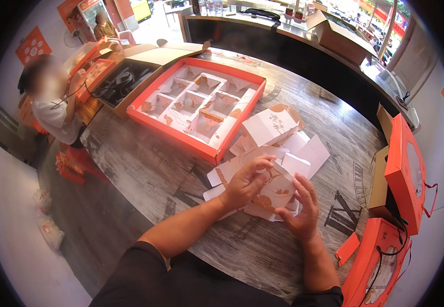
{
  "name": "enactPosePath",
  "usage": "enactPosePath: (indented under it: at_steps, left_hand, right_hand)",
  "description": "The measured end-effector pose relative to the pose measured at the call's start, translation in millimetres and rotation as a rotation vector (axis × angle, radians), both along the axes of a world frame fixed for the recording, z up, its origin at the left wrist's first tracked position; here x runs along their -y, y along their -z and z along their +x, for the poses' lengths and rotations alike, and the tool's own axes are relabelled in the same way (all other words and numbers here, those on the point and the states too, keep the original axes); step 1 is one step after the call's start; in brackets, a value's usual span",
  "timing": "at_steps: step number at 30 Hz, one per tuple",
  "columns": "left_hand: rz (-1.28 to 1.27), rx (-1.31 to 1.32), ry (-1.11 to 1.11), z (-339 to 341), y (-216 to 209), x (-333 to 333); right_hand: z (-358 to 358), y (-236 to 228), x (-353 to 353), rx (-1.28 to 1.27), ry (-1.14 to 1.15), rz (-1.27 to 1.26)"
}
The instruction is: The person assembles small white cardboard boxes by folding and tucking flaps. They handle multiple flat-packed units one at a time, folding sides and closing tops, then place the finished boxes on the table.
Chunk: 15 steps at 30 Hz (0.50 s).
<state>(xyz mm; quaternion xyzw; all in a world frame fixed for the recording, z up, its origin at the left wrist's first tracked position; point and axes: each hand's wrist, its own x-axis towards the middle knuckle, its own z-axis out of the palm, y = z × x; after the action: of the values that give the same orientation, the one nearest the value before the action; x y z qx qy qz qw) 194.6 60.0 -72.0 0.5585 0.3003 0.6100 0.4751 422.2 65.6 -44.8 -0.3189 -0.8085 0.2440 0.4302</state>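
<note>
Over the table, in front of me, I hold a small white carton (280,188) with orange and brown print, partly folded. My left hand (247,182) pinches its left side and top edge between thumb and fingers. On the opposite side my right hand (302,205) curls about the carton, fingertips at its upper right corner and thumb lower down. Beneath and behind both hands lies a loose pile of similar printed cartons (272,128), some flat and some partly folded. Beyond them sits a large red-rimmed box (175,134), its white inside split into several printed compartments.
Red gift boxes with windows (405,171) stand at the table's right edge, beside a red scrap (347,249). An open brown cardboard box (124,77) with dark contents is at the back left. At the left, a person in white (58,117) stands by red trays.
</note>
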Motion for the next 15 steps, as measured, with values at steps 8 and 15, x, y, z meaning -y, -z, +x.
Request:
enactPosePath:
  at_steps: [8,15]
  left_hand:
    - [-0.049,0.058,-0.025,3.6,9.1,-1.6]
    - [-0.016,-0.029,-0.011,-2.4,-7.0,0.7]
  right_hand:
    - [-2.3,-9.4,7.6,0.18,-0.024,0.113]
    - [-6.3,-7.1,4.0,0.145,-0.013,0.012]
